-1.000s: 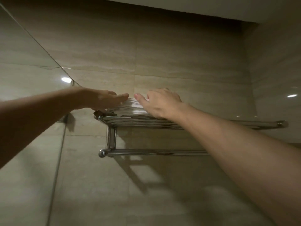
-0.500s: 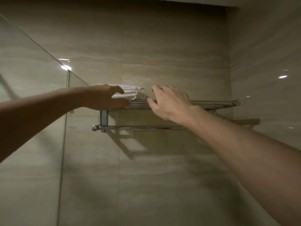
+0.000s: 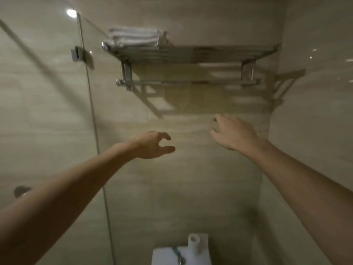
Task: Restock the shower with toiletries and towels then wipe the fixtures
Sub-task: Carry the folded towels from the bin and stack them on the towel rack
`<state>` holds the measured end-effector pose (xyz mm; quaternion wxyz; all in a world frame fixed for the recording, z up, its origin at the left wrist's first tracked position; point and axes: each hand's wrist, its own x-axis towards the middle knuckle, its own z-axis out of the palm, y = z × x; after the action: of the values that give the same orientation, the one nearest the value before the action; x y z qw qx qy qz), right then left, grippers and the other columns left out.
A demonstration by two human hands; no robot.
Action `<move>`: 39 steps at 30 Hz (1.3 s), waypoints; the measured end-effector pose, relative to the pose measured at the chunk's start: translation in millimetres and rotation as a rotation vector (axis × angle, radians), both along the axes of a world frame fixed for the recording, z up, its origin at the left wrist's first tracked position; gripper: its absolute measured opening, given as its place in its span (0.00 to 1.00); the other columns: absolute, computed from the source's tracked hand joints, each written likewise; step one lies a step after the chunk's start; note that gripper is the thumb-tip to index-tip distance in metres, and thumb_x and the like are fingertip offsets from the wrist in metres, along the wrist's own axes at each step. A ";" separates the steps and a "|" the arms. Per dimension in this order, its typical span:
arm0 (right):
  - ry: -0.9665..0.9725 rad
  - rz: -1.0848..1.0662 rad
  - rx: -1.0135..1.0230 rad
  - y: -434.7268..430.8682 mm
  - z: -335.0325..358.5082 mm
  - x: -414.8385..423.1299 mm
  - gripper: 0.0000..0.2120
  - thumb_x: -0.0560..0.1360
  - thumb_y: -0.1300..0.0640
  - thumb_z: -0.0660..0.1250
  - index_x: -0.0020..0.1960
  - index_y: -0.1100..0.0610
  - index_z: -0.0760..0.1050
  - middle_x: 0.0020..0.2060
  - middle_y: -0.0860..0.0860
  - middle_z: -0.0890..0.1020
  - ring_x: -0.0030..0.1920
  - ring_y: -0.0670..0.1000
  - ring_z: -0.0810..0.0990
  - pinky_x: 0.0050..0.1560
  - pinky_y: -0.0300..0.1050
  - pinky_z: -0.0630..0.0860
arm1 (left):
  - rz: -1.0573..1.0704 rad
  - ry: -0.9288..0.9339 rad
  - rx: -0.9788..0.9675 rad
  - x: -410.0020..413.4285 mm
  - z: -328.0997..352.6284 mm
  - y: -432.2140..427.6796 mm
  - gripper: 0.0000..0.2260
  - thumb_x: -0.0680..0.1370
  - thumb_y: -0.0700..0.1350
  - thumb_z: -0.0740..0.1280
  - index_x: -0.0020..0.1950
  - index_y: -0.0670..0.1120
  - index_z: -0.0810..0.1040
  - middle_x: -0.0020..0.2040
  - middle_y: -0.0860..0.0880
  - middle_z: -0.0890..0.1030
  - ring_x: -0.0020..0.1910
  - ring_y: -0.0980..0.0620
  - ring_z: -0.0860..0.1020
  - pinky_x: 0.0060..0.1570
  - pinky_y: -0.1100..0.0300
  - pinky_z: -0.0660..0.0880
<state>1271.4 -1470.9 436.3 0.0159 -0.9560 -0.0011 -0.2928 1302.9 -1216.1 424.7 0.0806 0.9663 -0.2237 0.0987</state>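
While both our arms reach out toward the tiled wall, neither of our hands has hold of anything. Our left hand hangs in the air with its fingers loosely curled and the thumb spread below them, a gap between. Our right hand is turned back toward us, its fingers relaxed and slightly bent. Both are well below the chrome rack fixed to the wall. A stack of folded white towels lies on the left end of the rack's top shelf; a thin rail runs under it. A glass panel stands at our left, held by a metal clamp near the rack. At the bottom edge we see a white cistern top with a paper roll standing on it.
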 end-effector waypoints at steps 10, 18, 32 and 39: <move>0.605 -0.107 0.307 -35.5 -251.9 -48.2 0.28 0.80 0.44 0.62 0.76 0.56 0.65 0.73 0.56 0.72 0.71 0.58 0.73 0.67 0.51 0.72 | 0.062 0.556 -0.041 -20.9 -281.7 13.6 0.25 0.80 0.61 0.63 0.72 0.48 0.73 0.70 0.46 0.76 0.67 0.46 0.75 0.63 0.55 0.69; 0.901 -0.361 0.796 -73.1 -450.6 -171.6 0.23 0.80 0.53 0.67 0.71 0.61 0.70 0.66 0.56 0.78 0.67 0.57 0.77 0.63 0.44 0.72 | 0.142 0.923 -0.140 -62.2 -477.3 54.1 0.21 0.79 0.58 0.67 0.67 0.48 0.77 0.63 0.47 0.81 0.56 0.53 0.79 0.59 0.59 0.74; 1.012 -1.071 1.372 77.2 -597.4 -447.6 0.19 0.82 0.51 0.64 0.70 0.57 0.72 0.66 0.56 0.77 0.64 0.56 0.77 0.61 0.46 0.73 | 0.088 1.349 0.075 -150.2 -632.1 109.7 0.05 0.82 0.42 0.66 0.52 0.42 0.81 0.48 0.42 0.83 0.46 0.47 0.80 0.40 0.60 0.74; 0.494 -1.511 1.848 193.0 -619.7 -553.8 0.09 0.80 0.55 0.67 0.59 0.56 0.78 0.57 0.59 0.82 0.49 0.56 0.83 0.56 0.55 0.78 | 0.001 1.326 0.220 -149.3 -640.1 91.8 0.08 0.81 0.38 0.65 0.45 0.39 0.81 0.40 0.40 0.82 0.39 0.45 0.78 0.36 0.59 0.70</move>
<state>717.6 -1277.9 -183.4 0.5157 -0.3744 0.7674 0.0711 1153.6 -1124.3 -215.4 0.1018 0.8252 -0.1351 -0.5389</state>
